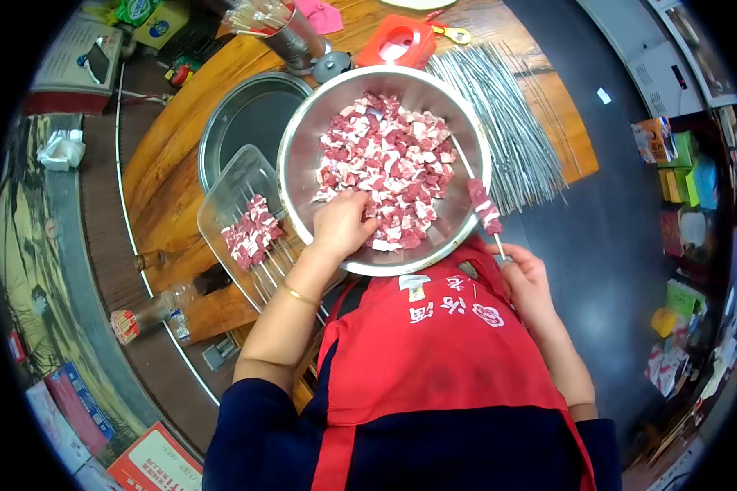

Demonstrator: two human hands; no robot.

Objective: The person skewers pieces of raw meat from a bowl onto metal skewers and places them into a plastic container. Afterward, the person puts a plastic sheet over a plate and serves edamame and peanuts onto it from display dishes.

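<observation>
A large steel bowl (293,131) is filled with diced red and white raw meat (385,164). My left hand (345,222) reaches over its near left rim, with curled fingers among the meat; what they pinch is hidden. Outside the right rim, my right hand (526,274) grips the lower end of a metal skewer (464,159). Several meat chunks (484,206) are threaded on it, and its bare upper part crosses the bowl's rim. Left of the bowl, a clear plastic tray (221,196) holds several loaded skewers (254,231) side by side.
Many bare metal skewers (499,123) lie right of the bowl on the wooden table (168,164). Behind it stand a red plastic container (397,42) and a metal cup of sticks (293,41). A round steel pan (250,114) and a plastic bottle (160,309) are at left.
</observation>
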